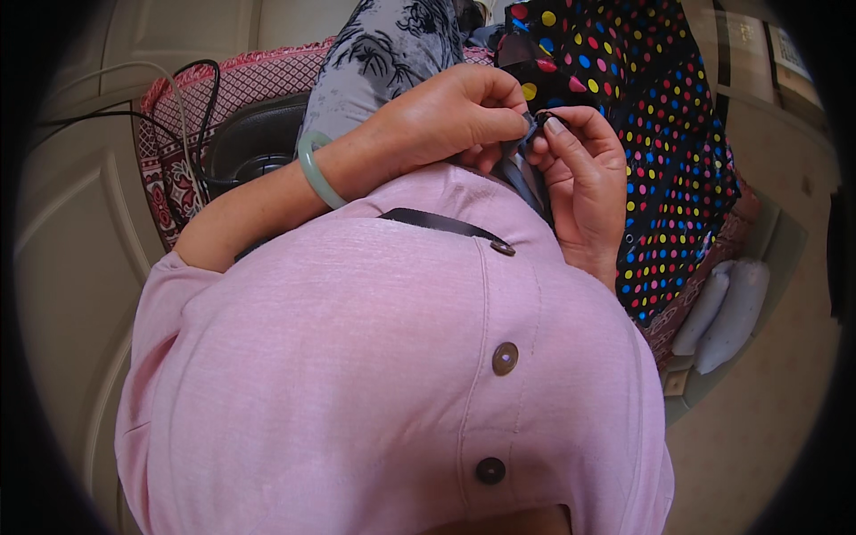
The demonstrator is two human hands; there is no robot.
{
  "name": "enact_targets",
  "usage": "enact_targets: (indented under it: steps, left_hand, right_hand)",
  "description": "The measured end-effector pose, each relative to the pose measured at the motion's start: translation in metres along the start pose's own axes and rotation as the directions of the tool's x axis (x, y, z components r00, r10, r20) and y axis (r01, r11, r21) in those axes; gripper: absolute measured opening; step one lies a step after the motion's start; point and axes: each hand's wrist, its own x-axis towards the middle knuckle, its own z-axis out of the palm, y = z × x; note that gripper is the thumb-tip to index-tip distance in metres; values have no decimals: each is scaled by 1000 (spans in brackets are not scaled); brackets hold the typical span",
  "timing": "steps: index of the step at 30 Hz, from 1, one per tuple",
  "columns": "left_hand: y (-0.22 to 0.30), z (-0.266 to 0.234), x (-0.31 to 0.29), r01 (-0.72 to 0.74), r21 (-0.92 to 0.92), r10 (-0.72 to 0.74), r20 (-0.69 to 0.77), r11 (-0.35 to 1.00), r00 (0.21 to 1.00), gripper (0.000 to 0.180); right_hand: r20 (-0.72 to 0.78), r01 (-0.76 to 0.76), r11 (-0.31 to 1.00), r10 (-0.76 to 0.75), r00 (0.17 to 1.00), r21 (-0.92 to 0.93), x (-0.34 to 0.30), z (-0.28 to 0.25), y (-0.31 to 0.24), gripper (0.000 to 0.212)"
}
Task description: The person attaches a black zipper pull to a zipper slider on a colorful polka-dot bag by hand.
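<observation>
My left hand comes across from the left with a pale green bangle on its wrist. Its fingertips are pinched on a dark grey-blue strip of cloth. Close beside it, my right hand pinches the same strip between thumb and forefinger. The strip hangs between both hands, over the front of my pink shirt. Whatever fine detail lies between the fingertips is too small to make out. Just beyond the right hand spreads a shiny black sheet with coloured dots.
Patterned grey trousers cover my leg. A red and white woven cover lies under a black rounded case with cables near it. Two pale rolled bundles sit at the right. A panelled door stands at the left.
</observation>
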Motion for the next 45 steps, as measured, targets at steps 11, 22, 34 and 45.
enact_targets:
  steps: [11, 22, 34, 45]
  left_hand:
    - [-5, -1, 3, -37, 17, 37, -5, 999, 999, 11]
    - [-2, -3, 0, -21, 7, 20, 46, 1000, 999, 10]
    - [-7, -4, 3, 7, -114, -5, 18, 993, 1000, 10]
    - [-6, -3, 2, 16, -127, -16, 0, 992, 1000, 10]
  right_hand:
    - [13, -79, 993, 79, 997, 84, 3, -1, 0, 10]
    - [-25, -152, 958, 163, 986, 242, 8, -9, 1, 10]
    - [-16, -158, 966, 165, 986, 204, 7, -6, 1, 8]
    - [18, -126, 984, 124, 992, 125, 4, -2, 1, 11]
